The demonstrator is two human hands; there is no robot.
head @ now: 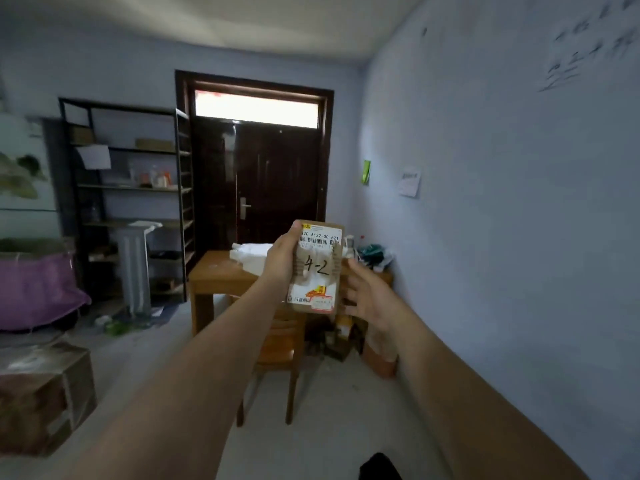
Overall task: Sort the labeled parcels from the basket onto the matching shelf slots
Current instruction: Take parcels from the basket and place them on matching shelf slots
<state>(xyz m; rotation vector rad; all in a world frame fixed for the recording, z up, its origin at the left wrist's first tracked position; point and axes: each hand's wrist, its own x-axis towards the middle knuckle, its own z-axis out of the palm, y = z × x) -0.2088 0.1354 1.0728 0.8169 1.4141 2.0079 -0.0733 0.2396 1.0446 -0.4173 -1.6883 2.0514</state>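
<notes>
One parcel (316, 268), a flat brown cardboard packet, is held upright at chest height by the left hand (281, 261), whose thumb lies against the top left corner while the fingers are wrapped behind it and hidden from view. The right hand (366, 295) is kept just beside the packet's right edge with its fingers spread and relaxed, and nothing is gripped by it; whether its fingertips touch the cardboard cannot be told. A printed shipping label with a barcode is borne across the top of the packet, and "4-2" is handwritten in black across the middle. The step in hand is judged to be the reading of that mark, so that the matching slot can be chosen. Beyond the hands a wooden surface (214, 271) with white packing material on it and a chair pushed under it are seen, and behind them a dark door. The black metal shelf (131, 188) stands well apart, against the far left wall. For the next move the parcel would have to be carried across the room to that shelf and the slot marked 4-2 found; no slot labels can be read from here. The basket is not seen.
</notes>
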